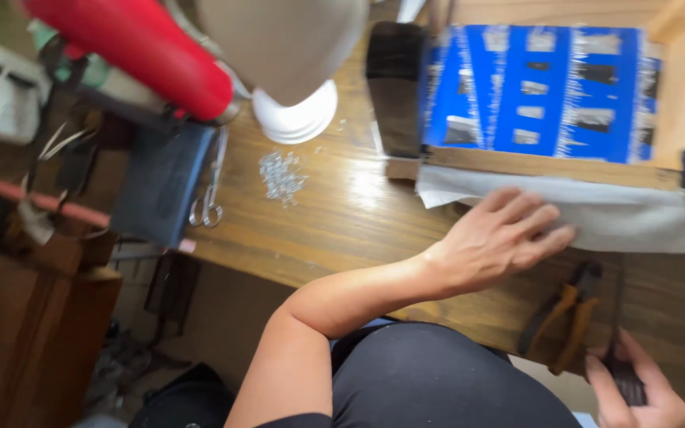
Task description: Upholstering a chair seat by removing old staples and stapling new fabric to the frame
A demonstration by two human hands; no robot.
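A worn wooden counter (342, 222) fills the middle of the head view, with a cluttered, dim floor area off its near-left edge. The landmark is a strip of grey cloth (620, 218) lying flat across the counter's far-right part.

The left hand (509, 234) rests palm down on the near-left end of that cloth, its fingers (545, 222) stretched out and slightly spread, pressing the fabric; it pinches nothing. The forearm runs back from it toward the person's dark clothing at the bottom edge.

Nearer than the cloth, at the bottom-right corner, the right hand (636, 392) is curled around a dark-handled tool (620, 357) whose thin shaft points up toward the cloth; motion blur hides what kind of tool it is. Just left of that hand lie pliers with orange grips (564, 317), touching the counter and apart from the cloth.

Directly beyond the cloth sits a shallow wooden frame (675, 103) holding a blue printed sheet (541, 91), with a dark block (394, 87) at its left side. Well left of the cloth lies a small heap of clear shiny bits (281, 176), then scissors (209, 194) beside a dark blue pad (160, 182). A white round base (299, 119) and a red cylinder (136, 47) stand far left and beyond.
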